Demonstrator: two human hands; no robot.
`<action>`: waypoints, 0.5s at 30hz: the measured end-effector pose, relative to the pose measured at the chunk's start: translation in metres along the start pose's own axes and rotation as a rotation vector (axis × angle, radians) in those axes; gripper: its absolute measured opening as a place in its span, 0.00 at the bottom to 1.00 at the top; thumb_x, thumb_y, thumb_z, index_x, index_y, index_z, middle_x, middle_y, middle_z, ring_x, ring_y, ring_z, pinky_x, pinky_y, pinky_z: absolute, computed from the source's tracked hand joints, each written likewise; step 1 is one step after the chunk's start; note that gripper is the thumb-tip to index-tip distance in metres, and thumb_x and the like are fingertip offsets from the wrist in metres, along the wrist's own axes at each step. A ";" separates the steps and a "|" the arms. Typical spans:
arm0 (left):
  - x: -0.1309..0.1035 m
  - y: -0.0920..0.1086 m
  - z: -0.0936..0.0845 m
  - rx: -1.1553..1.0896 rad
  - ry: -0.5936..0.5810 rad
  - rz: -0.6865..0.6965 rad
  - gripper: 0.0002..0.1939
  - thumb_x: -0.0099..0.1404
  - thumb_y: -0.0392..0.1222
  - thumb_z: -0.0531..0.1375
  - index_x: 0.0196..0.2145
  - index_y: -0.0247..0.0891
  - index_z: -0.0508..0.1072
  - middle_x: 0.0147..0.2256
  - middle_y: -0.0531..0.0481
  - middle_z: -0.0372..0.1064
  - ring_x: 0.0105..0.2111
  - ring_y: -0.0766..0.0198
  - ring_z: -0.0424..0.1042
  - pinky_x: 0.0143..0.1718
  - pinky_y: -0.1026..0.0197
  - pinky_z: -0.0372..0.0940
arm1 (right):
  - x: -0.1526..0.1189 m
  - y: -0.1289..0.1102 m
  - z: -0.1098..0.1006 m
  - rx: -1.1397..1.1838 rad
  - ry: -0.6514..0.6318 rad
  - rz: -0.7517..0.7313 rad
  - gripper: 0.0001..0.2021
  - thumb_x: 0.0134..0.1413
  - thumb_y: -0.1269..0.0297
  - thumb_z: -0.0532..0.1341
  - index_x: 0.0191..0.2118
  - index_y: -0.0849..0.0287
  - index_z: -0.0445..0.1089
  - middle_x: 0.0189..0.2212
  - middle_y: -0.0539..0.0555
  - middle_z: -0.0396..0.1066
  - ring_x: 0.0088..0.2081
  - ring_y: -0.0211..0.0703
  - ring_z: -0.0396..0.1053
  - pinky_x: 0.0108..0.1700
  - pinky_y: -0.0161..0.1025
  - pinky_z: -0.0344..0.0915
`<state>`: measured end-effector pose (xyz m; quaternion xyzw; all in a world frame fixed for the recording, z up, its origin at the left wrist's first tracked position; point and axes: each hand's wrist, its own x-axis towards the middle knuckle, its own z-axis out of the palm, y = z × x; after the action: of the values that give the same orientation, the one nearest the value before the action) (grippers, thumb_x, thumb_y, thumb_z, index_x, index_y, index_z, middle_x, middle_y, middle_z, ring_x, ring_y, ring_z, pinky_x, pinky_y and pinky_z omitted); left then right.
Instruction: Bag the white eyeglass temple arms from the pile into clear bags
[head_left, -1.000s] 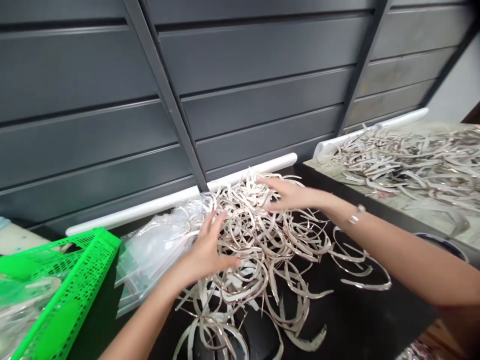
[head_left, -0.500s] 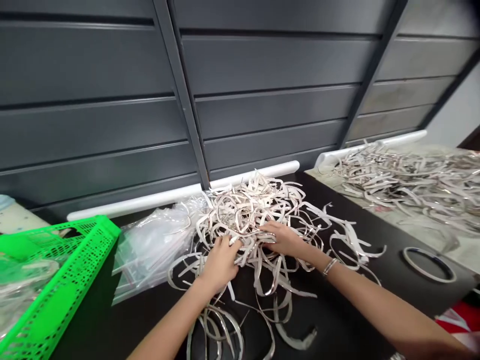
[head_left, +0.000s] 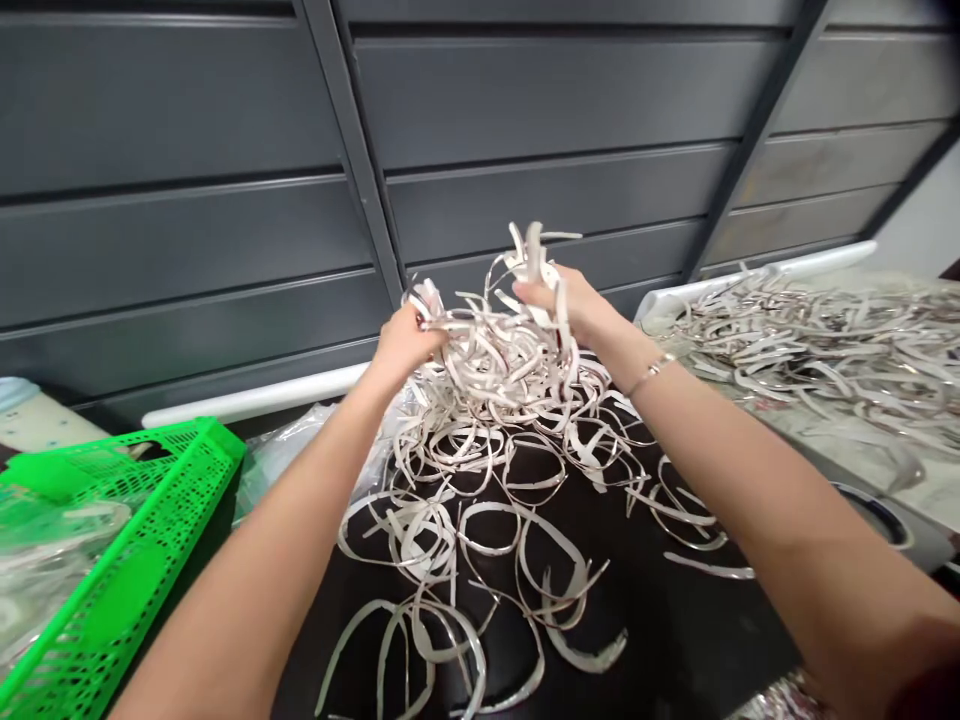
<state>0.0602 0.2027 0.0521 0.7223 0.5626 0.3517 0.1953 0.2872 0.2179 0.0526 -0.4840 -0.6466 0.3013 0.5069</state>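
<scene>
A tangled pile of curved white strips [head_left: 495, 370] with shiny, brownish-silver edges lies at the far side of the black table. My left hand [head_left: 409, 340] is closed around a bunch of these strips on the pile's left, raised above the tabletop. On the right, my right hand [head_left: 568, 300] grips another bunch, some strips poking up past its thumb. Between both hands the mass of strips hangs together; the fingertips are partly hidden by it. Looser curved strips [head_left: 517, 530] are scattered over the table nearer to me.
A green perforated basket [head_left: 172, 540] with plastic-wrapped contents stands at left. Clear plastic bags [head_left: 292, 445] lie beside it, partly behind my left forearm. More strips [head_left: 810, 340] cover the surface at right, near a dark-and-white ring [head_left: 896, 530]. Grey panels [head_left: 555, 110] rise behind.
Both hands have moved up and away from me, lifting bunches of strips out of the pile. More loose strips now lie spread across the table's near part.
</scene>
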 end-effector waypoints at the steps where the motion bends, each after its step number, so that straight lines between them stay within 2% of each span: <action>1: 0.007 -0.002 0.000 -0.017 -0.020 -0.032 0.24 0.52 0.35 0.59 0.48 0.36 0.66 0.40 0.44 0.72 0.35 0.58 0.74 0.35 0.57 0.69 | 0.011 0.002 0.001 0.007 -0.056 0.062 0.19 0.50 0.58 0.64 0.45 0.63 0.67 0.39 0.58 0.70 0.38 0.47 0.69 0.39 0.45 0.69; 3: 0.014 -0.007 -0.001 -0.024 -0.072 -0.084 0.31 0.52 0.36 0.61 0.54 0.36 0.61 0.46 0.40 0.71 0.36 0.58 0.75 0.35 0.58 0.69 | 0.026 0.006 0.000 -0.008 -0.146 0.126 0.25 0.48 0.58 0.65 0.51 0.61 0.65 0.47 0.61 0.67 0.43 0.50 0.69 0.39 0.47 0.70; 5: 0.009 -0.012 -0.003 0.001 -0.108 -0.117 0.35 0.50 0.36 0.62 0.56 0.34 0.60 0.52 0.35 0.66 0.41 0.53 0.74 0.39 0.54 0.69 | 0.027 0.010 -0.005 -0.065 -0.225 0.124 0.31 0.46 0.55 0.67 0.57 0.57 0.61 0.55 0.62 0.60 0.50 0.54 0.65 0.43 0.50 0.69; 8: -0.023 -0.024 -0.008 0.062 -0.132 -0.087 0.32 0.50 0.41 0.63 0.54 0.33 0.65 0.58 0.34 0.60 0.54 0.42 0.64 0.52 0.45 0.62 | 0.002 0.019 -0.023 -0.173 -0.223 0.026 0.33 0.48 0.52 0.65 0.59 0.55 0.59 0.62 0.60 0.52 0.57 0.57 0.58 0.52 0.53 0.64; 10: -0.064 -0.039 -0.011 0.137 -0.168 0.044 0.33 0.54 0.49 0.61 0.56 0.36 0.63 0.61 0.38 0.55 0.60 0.43 0.56 0.56 0.43 0.56 | -0.033 0.030 -0.044 -0.258 -0.196 -0.047 0.33 0.48 0.51 0.64 0.60 0.55 0.59 0.63 0.59 0.50 0.60 0.57 0.54 0.59 0.55 0.57; 11: -0.090 -0.050 -0.011 0.168 -0.215 0.100 0.35 0.56 0.52 0.59 0.59 0.39 0.59 0.62 0.40 0.53 0.60 0.44 0.55 0.57 0.43 0.55 | -0.055 0.038 -0.056 -0.328 -0.250 -0.050 0.36 0.47 0.50 0.65 0.61 0.55 0.57 0.64 0.59 0.49 0.63 0.58 0.50 0.61 0.55 0.52; 13: -0.149 -0.078 -0.009 0.229 -0.286 0.121 0.39 0.56 0.51 0.59 0.63 0.45 0.52 0.64 0.44 0.49 0.62 0.46 0.52 0.59 0.44 0.52 | -0.108 0.058 -0.083 -0.473 -0.367 0.006 0.43 0.43 0.50 0.67 0.64 0.52 0.51 0.67 0.58 0.40 0.66 0.59 0.38 0.64 0.57 0.45; 15: -0.210 -0.109 0.000 0.312 -0.298 0.094 0.45 0.51 0.47 0.62 0.64 0.51 0.48 0.66 0.46 0.44 0.63 0.45 0.50 0.59 0.43 0.53 | -0.165 0.083 -0.109 -0.578 -0.485 0.128 0.48 0.41 0.51 0.68 0.66 0.48 0.46 0.68 0.55 0.32 0.67 0.61 0.34 0.64 0.57 0.42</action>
<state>-0.0385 0.0347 -0.0823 0.8132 0.5408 0.1585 0.1456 0.4202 0.0826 -0.0471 -0.5610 -0.7745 0.2434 0.1621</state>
